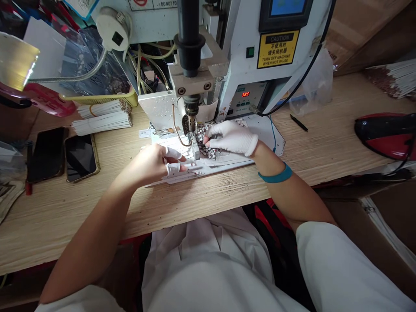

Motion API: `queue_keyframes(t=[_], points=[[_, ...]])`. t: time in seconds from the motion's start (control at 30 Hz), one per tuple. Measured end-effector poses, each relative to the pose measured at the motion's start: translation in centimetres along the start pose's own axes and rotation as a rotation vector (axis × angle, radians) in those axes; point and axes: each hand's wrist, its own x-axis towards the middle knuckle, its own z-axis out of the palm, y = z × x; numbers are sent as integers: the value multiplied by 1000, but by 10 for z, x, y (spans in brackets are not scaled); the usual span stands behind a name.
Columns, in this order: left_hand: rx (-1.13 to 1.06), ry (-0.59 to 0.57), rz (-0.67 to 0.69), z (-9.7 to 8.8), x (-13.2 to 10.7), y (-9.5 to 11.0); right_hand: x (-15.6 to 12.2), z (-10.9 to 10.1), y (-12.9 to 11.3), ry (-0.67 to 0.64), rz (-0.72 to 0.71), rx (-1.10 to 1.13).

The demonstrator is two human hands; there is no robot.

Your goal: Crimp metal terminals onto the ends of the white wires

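My left hand (156,162) wears white covers on two fingers, and its fingertips are pinched together by thin white strips (169,143) in front of the machine's nozzle (191,123). What they grip is too small to make out. My right hand (232,138), in a white glove with bare fingertips, is closed in a pinch over a heap of small black-and-white pieces (211,152). Any piece between those fingertips is hidden. A small pale block (195,149) stands under the nozzle, between both hands. A curved copper tube (175,125) bends down beside it.
The machine's control panel (245,97) reads 385. At left lie two phones (81,158), bundled white strips (104,119) and a yellow basket (133,99). A lamp (17,60) leans in. A black pen (299,122) and a red-black device (385,135) lie at right.
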Motion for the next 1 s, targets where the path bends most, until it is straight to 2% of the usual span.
queue_keyframes(t=[0.1,0.23,0.3,0.4,0.5,0.67,0.83,1.0], points=[[277,103,69,14,-2,0,1,7,3,-60,-100,-136],[523,188,184,29,4,-2,0,14,1,-36,-142,-213],[611,195,220,31,8,-4,-1,13,-1,26,-83,-136],[685,208,248,30,12,-8,-3,11,-3,82,112,90],[565,215,262,27,15,-11,-3,10,-4,94,194,309],[154,142,123,14,15,-10,1,16,-4,21,201,620],[-167,68,48,7,14,-8,5,25,-6,-18,195,647],[-404,68,-34,11,19,-9,6,27,-10,-36,218,635]])
